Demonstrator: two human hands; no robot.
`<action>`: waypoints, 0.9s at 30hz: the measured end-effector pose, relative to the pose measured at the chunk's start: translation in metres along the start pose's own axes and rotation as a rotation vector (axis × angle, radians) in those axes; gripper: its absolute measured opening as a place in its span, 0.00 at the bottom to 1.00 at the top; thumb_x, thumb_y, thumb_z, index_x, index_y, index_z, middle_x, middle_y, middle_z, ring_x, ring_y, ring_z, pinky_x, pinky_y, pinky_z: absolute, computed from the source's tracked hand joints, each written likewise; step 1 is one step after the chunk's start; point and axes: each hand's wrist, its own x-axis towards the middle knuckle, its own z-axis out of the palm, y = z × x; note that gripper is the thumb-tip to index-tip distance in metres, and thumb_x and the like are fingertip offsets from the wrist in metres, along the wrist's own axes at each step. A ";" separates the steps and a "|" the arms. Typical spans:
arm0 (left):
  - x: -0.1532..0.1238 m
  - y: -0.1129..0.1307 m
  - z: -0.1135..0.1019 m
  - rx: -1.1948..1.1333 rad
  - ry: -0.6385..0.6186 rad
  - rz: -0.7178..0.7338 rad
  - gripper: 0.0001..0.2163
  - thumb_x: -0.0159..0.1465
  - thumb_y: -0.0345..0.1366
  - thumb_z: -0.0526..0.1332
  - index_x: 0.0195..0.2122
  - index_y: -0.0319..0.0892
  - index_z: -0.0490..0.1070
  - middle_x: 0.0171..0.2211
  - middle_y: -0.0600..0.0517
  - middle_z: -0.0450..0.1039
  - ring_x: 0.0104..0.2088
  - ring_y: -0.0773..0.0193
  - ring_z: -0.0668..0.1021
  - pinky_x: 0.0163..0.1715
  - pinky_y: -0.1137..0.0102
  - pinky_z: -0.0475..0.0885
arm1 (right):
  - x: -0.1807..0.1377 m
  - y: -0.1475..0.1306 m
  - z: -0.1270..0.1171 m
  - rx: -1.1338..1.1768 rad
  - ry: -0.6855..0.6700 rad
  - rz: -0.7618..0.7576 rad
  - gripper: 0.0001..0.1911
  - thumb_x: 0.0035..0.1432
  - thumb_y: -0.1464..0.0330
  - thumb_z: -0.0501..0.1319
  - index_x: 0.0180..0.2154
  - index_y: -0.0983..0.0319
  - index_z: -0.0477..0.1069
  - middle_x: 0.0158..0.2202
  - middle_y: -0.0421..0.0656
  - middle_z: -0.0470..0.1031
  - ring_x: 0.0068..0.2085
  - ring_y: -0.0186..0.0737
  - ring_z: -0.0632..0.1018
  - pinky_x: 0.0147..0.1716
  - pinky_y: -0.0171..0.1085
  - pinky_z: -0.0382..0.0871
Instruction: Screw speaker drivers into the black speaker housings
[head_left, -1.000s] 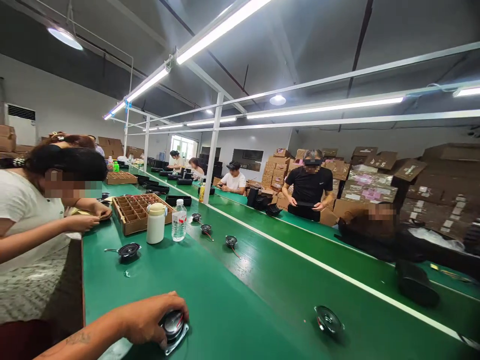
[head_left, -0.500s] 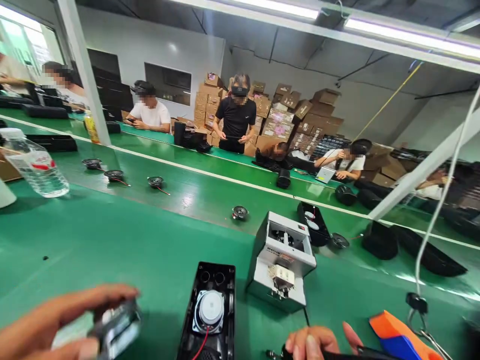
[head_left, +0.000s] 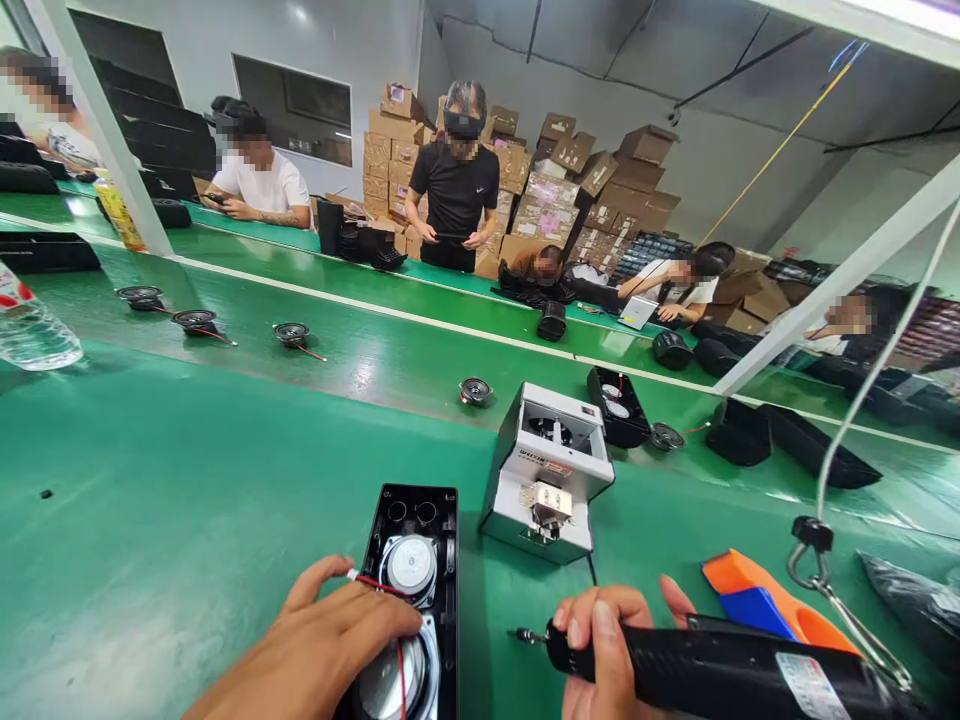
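Note:
My right hand is wrapped round a black electric screwdriver, its bit pointing left. That tool hangs by a metal clip on a white cord. My left hand reaches over a black speaker housing and grips a speaker driver in its lower part; the palm hides some of it. A second driver sits above it in the same housing, round silver magnet facing up. A red wire with a white plug runs by my left thumb.
A grey and white screw feeder stands right of the housing. An orange and blue holder lies beyond the screwdriver. Several loose drivers are spread across the green bench. A water bottle stands left. Co-workers sit or stand opposite.
My left hand has carried the driver rightward from beside the housing into its lower part. The screwdriver in my right hand has come further into view. The camera has tilted down.

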 end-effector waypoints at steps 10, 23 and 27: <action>0.017 0.046 -0.020 0.152 -0.271 -0.129 0.31 0.52 0.24 0.68 0.57 0.54 0.83 0.64 0.50 0.86 0.67 0.37 0.82 0.81 0.30 0.43 | 0.000 -0.006 -0.002 0.010 -0.045 -0.004 0.32 0.76 0.69 0.72 0.71 0.47 0.61 0.28 0.30 0.74 0.26 0.40 0.73 0.33 0.40 0.81; 0.011 0.000 0.012 0.122 -0.205 -0.047 0.36 0.51 0.26 0.68 0.63 0.56 0.80 0.65 0.51 0.85 0.66 0.35 0.82 0.81 0.27 0.41 | 0.005 -0.020 0.015 -0.054 -0.022 -0.016 0.40 0.77 0.68 0.72 0.79 0.48 0.57 0.29 0.30 0.73 0.27 0.37 0.74 0.32 0.38 0.80; 0.009 -0.054 0.047 0.103 -0.010 0.173 0.35 0.56 0.31 0.74 0.65 0.63 0.79 0.61 0.58 0.87 0.61 0.40 0.85 0.83 0.39 0.38 | 0.036 -0.039 0.038 -0.078 -0.017 -0.100 0.41 0.76 0.69 0.71 0.80 0.48 0.56 0.29 0.30 0.74 0.26 0.36 0.74 0.30 0.37 0.79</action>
